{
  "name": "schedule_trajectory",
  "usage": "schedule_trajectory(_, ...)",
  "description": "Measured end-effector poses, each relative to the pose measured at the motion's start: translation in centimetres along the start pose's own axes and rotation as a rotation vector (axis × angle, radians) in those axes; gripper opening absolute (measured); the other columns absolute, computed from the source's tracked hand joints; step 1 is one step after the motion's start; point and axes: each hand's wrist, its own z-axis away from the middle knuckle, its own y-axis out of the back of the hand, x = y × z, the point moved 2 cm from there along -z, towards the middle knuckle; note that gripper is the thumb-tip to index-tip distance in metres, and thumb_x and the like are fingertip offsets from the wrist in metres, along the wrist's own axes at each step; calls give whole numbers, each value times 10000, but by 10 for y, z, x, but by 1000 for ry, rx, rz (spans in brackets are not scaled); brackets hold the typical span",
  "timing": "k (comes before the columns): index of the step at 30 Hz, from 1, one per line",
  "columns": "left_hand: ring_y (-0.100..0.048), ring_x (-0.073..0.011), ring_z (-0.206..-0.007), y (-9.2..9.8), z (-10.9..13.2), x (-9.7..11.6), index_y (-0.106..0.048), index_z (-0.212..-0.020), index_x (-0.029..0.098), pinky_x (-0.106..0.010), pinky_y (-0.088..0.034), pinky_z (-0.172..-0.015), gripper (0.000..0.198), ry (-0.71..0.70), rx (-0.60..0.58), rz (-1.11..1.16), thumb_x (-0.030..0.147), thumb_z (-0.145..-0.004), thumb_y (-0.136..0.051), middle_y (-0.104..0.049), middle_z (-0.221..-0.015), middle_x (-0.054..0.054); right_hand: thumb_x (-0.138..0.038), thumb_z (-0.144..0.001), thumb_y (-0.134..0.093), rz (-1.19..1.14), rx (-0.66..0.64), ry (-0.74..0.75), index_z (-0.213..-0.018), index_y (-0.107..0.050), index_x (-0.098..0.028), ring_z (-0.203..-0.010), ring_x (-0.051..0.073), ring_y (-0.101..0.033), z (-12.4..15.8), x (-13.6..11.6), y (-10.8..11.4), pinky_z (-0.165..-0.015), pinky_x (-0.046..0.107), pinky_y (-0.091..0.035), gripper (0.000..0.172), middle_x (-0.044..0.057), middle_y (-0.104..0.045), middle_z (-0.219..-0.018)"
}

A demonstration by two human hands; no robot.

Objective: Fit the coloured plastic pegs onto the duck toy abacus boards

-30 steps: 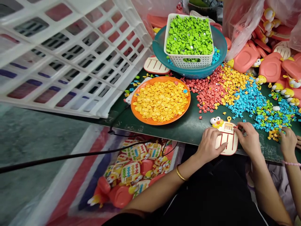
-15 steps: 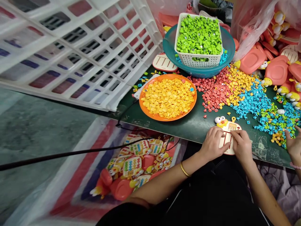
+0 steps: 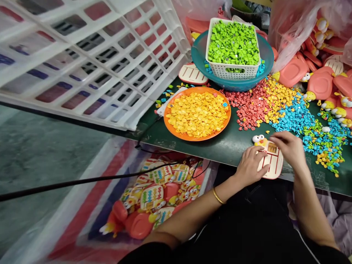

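A cream duck-shaped toy panel (image 3: 272,163) with red slots and a yellow duck head lies at the near edge of the dark green table (image 3: 228,145). My left hand (image 3: 250,165) rests on the panel's left side and holds it down. My right hand (image 3: 287,146) hovers over the panel's upper right corner, fingers curled, next to the spread of blue pieces (image 3: 295,117); whether it pinches a piece I cannot tell. Red pieces (image 3: 249,106) and yellow pieces (image 3: 275,97) lie in heaps behind the panel.
An orange plate (image 3: 176,134) of yellow discs sits left of the heaps. A white basket (image 3: 233,71) of green parts stands in a teal bowl (image 3: 198,60). Pink duck shells (image 3: 316,79) pile at the right. A white crate (image 3: 82,62) leans left. Finished toys (image 3: 156,194) fill a bag below.
My right hand has lifted from the panel's middle toward its upper right corner. The other person's hand at the right edge has left the view. My left hand stays on the panel.
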Motion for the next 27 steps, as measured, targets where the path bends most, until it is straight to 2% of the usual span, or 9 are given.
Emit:
schedule_trajectory(3,-462,-283,-1318,3,-4,3,-594,-1310,288,-484,-391,-1056,363,-107,-67,-24,351,-959,-524,-553,-1430,-58,-366,-894,-574,-21,124,-68,-847,-744,-199,-781,190,-641,17,34,9,-738,338,-532,243,57,-681,-838)
schedule_trajectory(5,-502,-272,-1280,2,-5,2,-616,-1288,270,-475,-403,-1046,347,-115,-26,-22,316,-958,-517,-601,-1377,-62,-337,-908,-560,9,206,-39,-861,-754,-201,-799,188,-622,33,45,2,-753,344,-531,242,59,-645,-847)
schedule_trajectory(8,-551,-274,-1192,-1,-5,0,-649,-1207,203,-457,-450,-1021,317,-71,121,10,302,-919,-562,-657,-1241,-102,-286,-940,-517,69,245,49,-930,-758,-208,-857,202,-605,55,44,-11,-783,362,-532,254,79,-623,-902)
schedule_trajectory(11,-558,-271,-1137,-3,-4,2,-633,-1134,169,-452,-469,-1012,268,-38,183,31,299,-906,-576,-651,-1161,-120,-236,-948,-489,57,147,127,-971,-751,-234,-904,211,-623,62,33,-18,-807,360,-535,263,83,-653,-935)
schedule_trajectory(13,-555,-278,-1119,-4,-5,4,-613,-1100,162,-458,-474,-997,251,-7,182,18,315,-905,-574,-633,-1146,-130,-210,-953,-466,2,91,160,-985,-740,-250,-939,203,-641,48,23,-22,-841,345,-531,278,71,-683,-962)
schedule_trajectory(16,-544,-294,-1117,-4,-6,5,-594,-1077,155,-468,-476,-972,253,21,169,-9,335,-902,-567,-612,-1143,-144,-213,-954,-482,3,77,129,-968,-732,-216,-948,196,-652,-2,2,-37,-857,318,-511,250,77,-707,-979)
schedule_trajectory(21,-547,-297,-1098,-1,-6,5,-588,-1061,137,-467,-486,-952,242,-8,177,-11,326,-918,-534,-620,-1122,-156,-211,-870,-640,406,-236,-2,-881,-739,-137,-835,230,-657,-82,-34,-70,-760,320,-467,124,143,-726,-920)
schedule_trajectory(24,-554,-278,-1114,2,-4,4,-584,-1121,158,-460,-477,-994,242,-40,189,24,273,-916,-527,-628,-1132,-131,-185,-869,-617,420,-285,33,-843,-738,-147,-836,225,-660,-79,-33,-52,-762,311,-458,129,133,-733,-896)
schedule_trajectory(27,-552,-267,-1108,4,-4,2,-567,-1179,166,-458,-471,-1015,284,-50,203,45,244,-908,-533,-626,-1135,-118,-271,-948,-505,178,-113,69,-952,-734,-192,-867,206,-662,-40,-10,-11,-787,309,-482,242,94,-734,-946)
